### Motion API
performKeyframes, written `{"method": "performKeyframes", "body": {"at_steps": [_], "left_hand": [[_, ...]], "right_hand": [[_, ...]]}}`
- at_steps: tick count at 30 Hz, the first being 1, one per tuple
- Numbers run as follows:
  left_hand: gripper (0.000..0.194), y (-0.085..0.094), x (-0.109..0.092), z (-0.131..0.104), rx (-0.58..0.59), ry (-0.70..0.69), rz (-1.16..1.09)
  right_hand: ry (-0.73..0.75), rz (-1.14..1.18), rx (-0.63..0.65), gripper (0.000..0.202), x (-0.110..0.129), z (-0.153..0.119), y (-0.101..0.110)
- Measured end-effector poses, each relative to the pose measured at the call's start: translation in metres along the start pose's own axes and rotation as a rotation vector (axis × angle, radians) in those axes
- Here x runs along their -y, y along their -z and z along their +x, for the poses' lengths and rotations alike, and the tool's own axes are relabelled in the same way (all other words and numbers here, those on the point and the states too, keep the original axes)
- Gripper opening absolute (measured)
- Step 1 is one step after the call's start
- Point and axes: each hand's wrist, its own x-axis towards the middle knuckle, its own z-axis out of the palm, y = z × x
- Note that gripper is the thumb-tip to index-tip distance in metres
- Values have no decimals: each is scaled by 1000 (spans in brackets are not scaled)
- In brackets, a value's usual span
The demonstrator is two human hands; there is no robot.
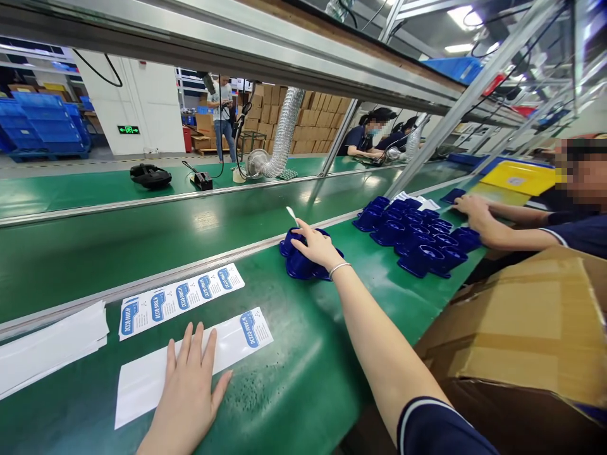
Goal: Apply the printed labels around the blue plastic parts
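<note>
My left hand (190,387) lies flat, fingers spread, on a white label sheet (142,385). One blue-and-white label remains at that sheet's right end. My right hand (315,245) reaches over a small group of dark blue plastic parts (300,264), which it partly hides. At its fingertips stands a small white label (291,215), seen nearly edge-on. Whether the other fingers touch the parts, I cannot tell. Beyond my left hand lies a second sheet (183,298) with a row of several blue-and-white labels.
White sheets (52,347) are stacked at left. Several more blue parts (417,234) stand to the right, near a co-worker's hands (474,208). A cardboard box (526,335) is at the bench's right edge. A metal rail (142,287) runs along the green bench.
</note>
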Motion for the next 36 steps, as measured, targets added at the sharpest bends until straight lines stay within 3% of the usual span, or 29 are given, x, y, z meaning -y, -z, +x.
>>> {"method": "performKeyframes", "body": {"at_steps": [7, 13, 18, 22, 27, 29, 31, 34, 36], "left_hand": [[65, 1, 1, 1, 1, 10, -6], [66, 4, -2, 3, 31, 63, -34], [68, 7, -4, 4, 69, 84, -74], [68, 8, -2, 8, 60, 116, -124], [71, 14, 2, 13, 9, 159, -296], [72, 23, -1, 12, -17, 157, -470], [69, 36, -10, 10, -3, 207, -767], [61, 59, -30, 6, 76, 420, -1526], [60, 73, -36, 2, 69, 621, -2077]], "right_hand": [[289, 90, 35, 68, 66, -20, -7], [269, 46, -139, 73, 100, -48, 0], [251, -67, -184, 76, 109, -79, -18], [294, -68, -226, 76, 105, -86, -31], [275, 63, -394, 88, 112, -92, -12], [228, 278, -489, 94, 129, -98, 1], [221, 562, -496, 101, 156, -109, 10], [336, 868, -396, 106, 207, -132, 5], [460, 917, -357, 108, 239, -148, -7]]}}
